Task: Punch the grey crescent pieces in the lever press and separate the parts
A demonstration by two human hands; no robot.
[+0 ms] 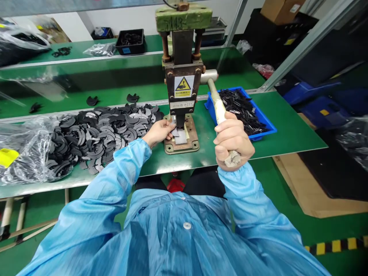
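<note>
Green counter stretches across the middle of the frame, with a hand press standing on it just right of the upper centre. The press has a green-painted top, a dark metal body, and a yellow warning sticker on its front. Its brownish base plate sits near the centre of the frame.

The left hand is at the left side of that base, thumb and fingers pinched together on a thin dark piece, which lies close beside the foot of the press column. The fingers partly cover the piece, so its full outline cannot be told. The right hand, right of centre, is closed in a full fist around the lever, whose pale wrapped grip slants up and left to a metal hub on the side of the press.

Left of the press, a broad pile of curved black pieces spreads over the counter, reaching a clear plastic bag at the left edge of the frame. Behind the lever, to the right, a blue bin holds many narrow black parts. A black tray with dark contents stands at the upper left of centre. Blue sleeves cover both arms.
</note>
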